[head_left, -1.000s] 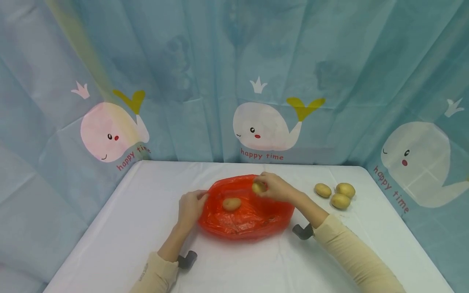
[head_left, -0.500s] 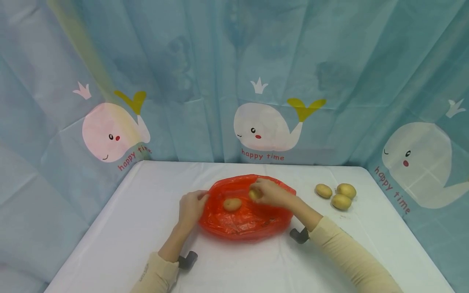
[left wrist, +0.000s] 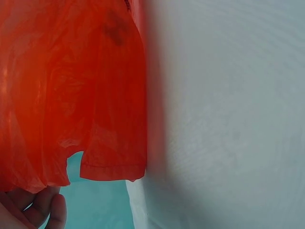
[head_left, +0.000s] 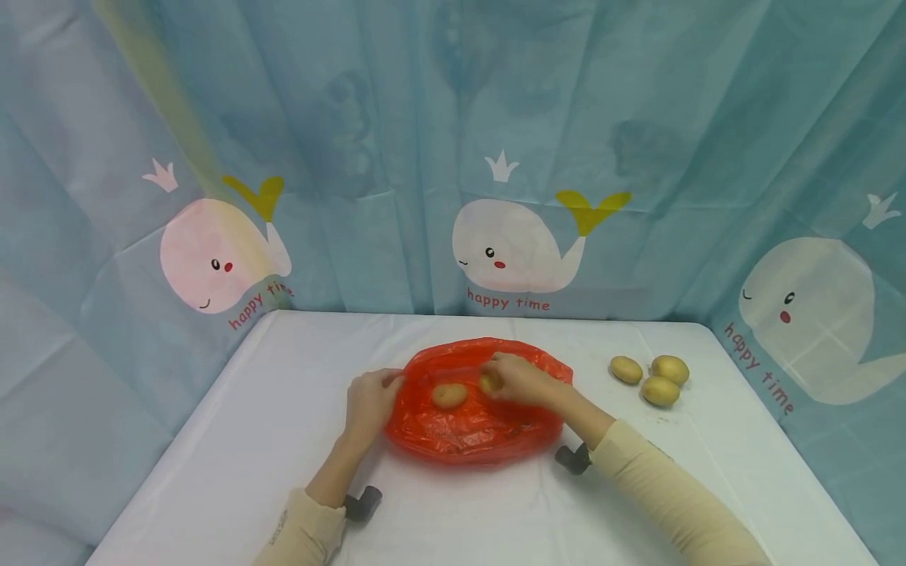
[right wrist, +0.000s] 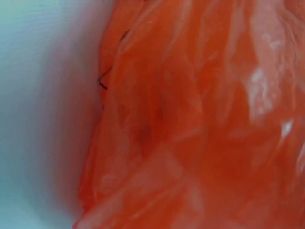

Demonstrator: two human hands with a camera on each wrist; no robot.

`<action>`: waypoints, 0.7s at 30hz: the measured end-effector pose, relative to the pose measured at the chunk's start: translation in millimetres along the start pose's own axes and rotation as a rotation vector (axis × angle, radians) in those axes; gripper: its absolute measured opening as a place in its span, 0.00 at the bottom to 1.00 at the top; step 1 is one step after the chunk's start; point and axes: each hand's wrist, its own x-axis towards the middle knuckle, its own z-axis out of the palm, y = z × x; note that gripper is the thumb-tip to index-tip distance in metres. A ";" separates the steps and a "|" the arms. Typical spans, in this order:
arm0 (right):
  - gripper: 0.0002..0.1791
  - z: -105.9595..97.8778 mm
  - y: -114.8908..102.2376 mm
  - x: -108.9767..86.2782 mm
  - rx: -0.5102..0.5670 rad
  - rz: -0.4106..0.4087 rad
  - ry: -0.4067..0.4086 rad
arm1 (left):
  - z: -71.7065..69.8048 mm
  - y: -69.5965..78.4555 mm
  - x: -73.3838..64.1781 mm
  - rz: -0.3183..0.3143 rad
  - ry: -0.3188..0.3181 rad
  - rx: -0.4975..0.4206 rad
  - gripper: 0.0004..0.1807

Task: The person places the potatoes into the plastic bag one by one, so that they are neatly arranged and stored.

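A red plastic bag lies spread with its mouth up near the middle of the white table. One potato rests inside it. My left hand pinches the bag's left rim; in the left wrist view its fingertips are at the rim, partly behind the plastic. My right hand holds another potato within the bag's mouth, to the right of the first. In the right wrist view the bag's wrinkled side hides the hand and the potato.
A group of three potatoes sits on the table to the right of the bag. A blue curtain with whale prints hangs behind the table and at both sides. Dark wrist mounts sit under both forearms.
My right hand has gone down and slightly left into the bag's mouth with the potato in its grip. The left hand has stayed at the left rim.
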 end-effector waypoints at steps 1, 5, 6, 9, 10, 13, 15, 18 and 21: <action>0.25 0.5 0.3 0.3 -0.003 0.001 0.001 | -0.1 -0.1 0.1 0.000 -0.001 0.001 0.15; 0.24 1.9 0.0 1.3 -0.007 -0.004 -0.001 | 0.0 -0.5 0.5 0.005 0.002 0.006 0.15; 0.24 2.4 0.0 1.7 -0.009 -0.005 -0.001 | 0.0 -0.4 0.5 0.007 0.004 0.007 0.15; 0.23 3.9 -0.1 2.8 -0.010 -0.010 -0.006 | -0.1 -0.2 0.6 0.019 0.010 0.006 0.15; 0.23 4.3 -0.1 3.2 -0.011 -0.012 -0.009 | -0.2 -0.1 0.7 0.024 0.011 0.006 0.15; 0.23 5.6 -0.6 4.5 -0.002 -0.012 -0.022 | -0.4 0.1 0.7 0.032 0.015 0.005 0.15; 0.22 6.5 -0.9 5.6 -0.002 -0.013 -0.029 | -0.5 0.3 0.8 0.034 0.016 0.009 0.15; 0.22 7.7 -1.5 6.8 -0.005 -0.014 -0.036 | -0.8 1.0 0.5 0.026 0.012 0.006 0.15; 0.22 8.6 -1.5 7.2 -0.008 -0.013 -0.035 | -1.0 1.7 0.2 0.022 0.009 0.001 0.15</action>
